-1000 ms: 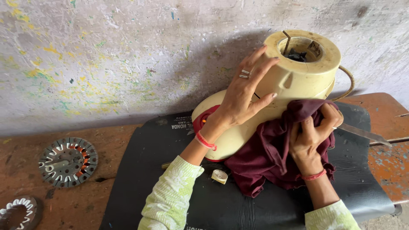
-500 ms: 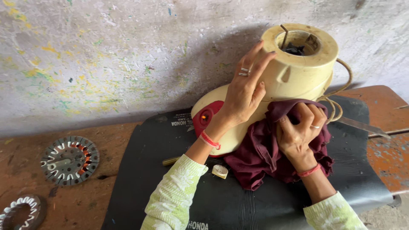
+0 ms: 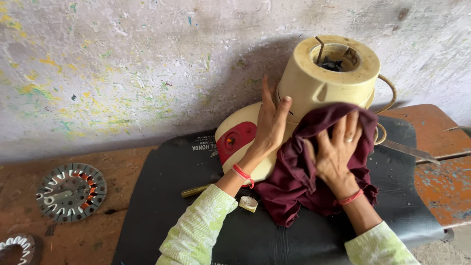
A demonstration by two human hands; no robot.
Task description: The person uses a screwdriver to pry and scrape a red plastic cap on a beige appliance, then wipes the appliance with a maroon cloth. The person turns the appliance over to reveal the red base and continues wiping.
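A cream mixer-grinder base (image 3: 327,81) with a red control panel lies tilted on a black mat (image 3: 162,196) against the wall. My left hand (image 3: 270,122) rests flat on its side, fingers up, steadying it. My right hand (image 3: 336,152) presses a maroon cloth (image 3: 299,181) against the body of the base, fingers spread over the fabric. The cloth drapes down onto the mat. The open top of the base faces up and right.
A round metal motor part with copper windings (image 3: 71,191) lies on the rusty table (image 3: 441,181) at left, another toothed ring (image 3: 17,245) at the bottom left corner. A small cream cap (image 3: 248,203) and a brass-coloured rod (image 3: 195,191) lie on the mat. A metal blade (image 3: 409,151) sits at right.
My right hand has slid the cloth upward on the base and spread its fingers. My left hand has shifted lower and leftward on the base's side.
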